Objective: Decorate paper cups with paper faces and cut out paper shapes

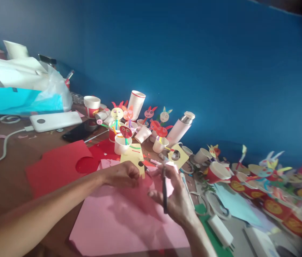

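Left hand [122, 175] has its fingers closed, pinching a pink paper piece [151, 182] in the air over a pink card sheet [118, 228] on the counter [14, 171]. Right hand [173, 203] fingers grip a slim dark tool [164, 192] (maybe scissors, can't tell) close to the paper; a firm pinch near the tool works well. No readable writing.

We classify this place as an indoor craft workspace: the table [6, 178] beside a blue painted wall [193, 71] carries pink card [126, 225], red card [57, 167] and paper-cup figures [121, 144].
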{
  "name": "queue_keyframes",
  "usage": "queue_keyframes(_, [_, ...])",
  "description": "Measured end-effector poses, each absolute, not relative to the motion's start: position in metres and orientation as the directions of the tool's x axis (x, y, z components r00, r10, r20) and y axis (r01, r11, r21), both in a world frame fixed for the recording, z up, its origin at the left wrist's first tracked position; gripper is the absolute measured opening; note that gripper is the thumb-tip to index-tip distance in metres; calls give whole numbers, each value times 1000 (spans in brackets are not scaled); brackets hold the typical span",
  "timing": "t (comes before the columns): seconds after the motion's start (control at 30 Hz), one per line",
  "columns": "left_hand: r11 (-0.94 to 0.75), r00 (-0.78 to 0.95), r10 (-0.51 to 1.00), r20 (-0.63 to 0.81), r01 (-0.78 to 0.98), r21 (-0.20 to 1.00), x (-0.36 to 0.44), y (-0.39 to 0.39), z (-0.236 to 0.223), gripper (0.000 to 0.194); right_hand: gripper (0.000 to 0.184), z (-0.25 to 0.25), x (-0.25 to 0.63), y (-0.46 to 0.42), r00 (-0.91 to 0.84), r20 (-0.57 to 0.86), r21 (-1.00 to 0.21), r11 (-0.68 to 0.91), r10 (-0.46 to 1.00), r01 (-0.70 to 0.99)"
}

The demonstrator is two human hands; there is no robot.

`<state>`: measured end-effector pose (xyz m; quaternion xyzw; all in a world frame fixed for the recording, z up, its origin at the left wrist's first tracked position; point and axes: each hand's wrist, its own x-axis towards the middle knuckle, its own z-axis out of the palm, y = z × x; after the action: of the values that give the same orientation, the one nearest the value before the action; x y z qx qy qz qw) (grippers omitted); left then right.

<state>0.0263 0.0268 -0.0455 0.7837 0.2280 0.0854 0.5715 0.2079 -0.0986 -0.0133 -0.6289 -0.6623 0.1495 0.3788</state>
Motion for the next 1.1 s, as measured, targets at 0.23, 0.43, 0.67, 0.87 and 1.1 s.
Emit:
queue_keyframes(0.23, [-290,866,494,-77,247,925,27,29,-51,10,40,12,210,-106,197,460,-642,171,866,747])
queue_keyframes(0.43, [-252,878,478,-8,145,957,19,36,-38,5,30,33,180,-77,7,479,-499,266,878,825])
queue_keyframes(0.67, [-353,795,606,40,223,909,5,44,-22,12,32,22,172,-50,8,449,-498,242,894,833])
queue_keyframes(0.87, [-486,801,585,131,217,846,4,37,-13,12,31,16,189,-42,31,318,-635,188,948,750])
queue_keyframes(1.1, [-501,820,554,148,186,845,10,31,-17,18,29,12,179,-42,-147,266,-698,296,953,652])
